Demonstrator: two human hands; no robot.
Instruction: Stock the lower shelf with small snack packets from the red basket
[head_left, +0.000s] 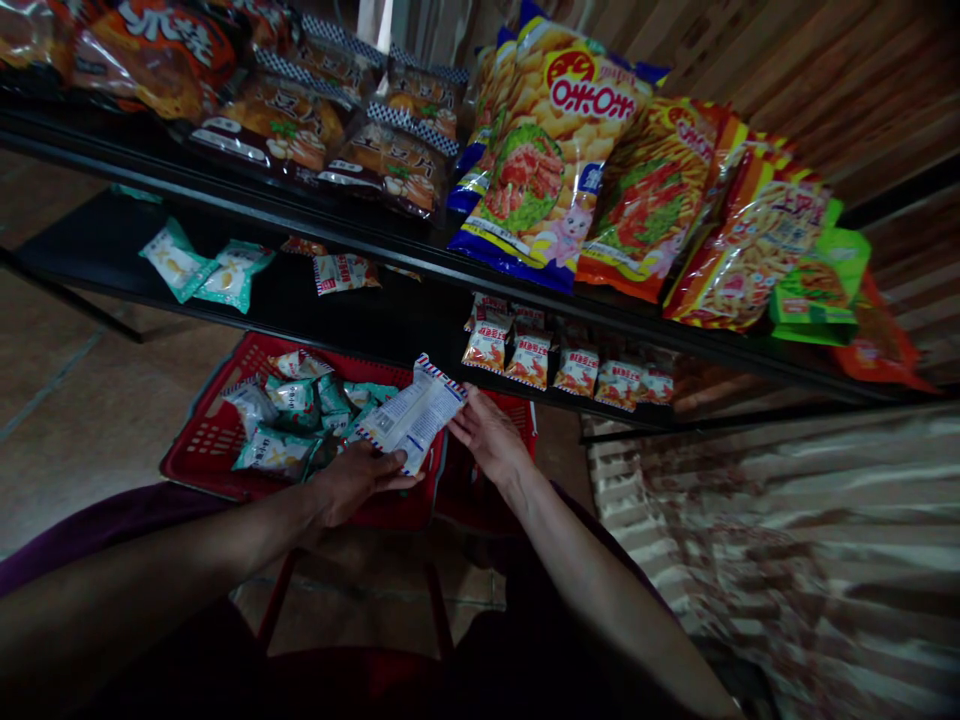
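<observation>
Between my two hands is a snack packet point(414, 414) with a striped edge, its printed white back turned up. My left hand point(361, 482) grips its lower left corner, thumb on top. At the upper right end, my right hand point(491, 435) pinches the packet's edge. Below it stands a red plastic basket point(202, 480). Several teal-and-white snack packets point(276, 452) lie in its left part, with a few striped-edge packets among them. The packet and my hands partly hide the basket's right side.
A black two-level shelf point(405, 330) runs across in front. Its lower level bears small red-and-white packets point(531, 358) and teal packets point(234, 272). Large snack bags point(540, 150) and brown snack packets point(274, 120) fill the upper level. Pleated curtain-like fabric point(765, 520) hangs at right.
</observation>
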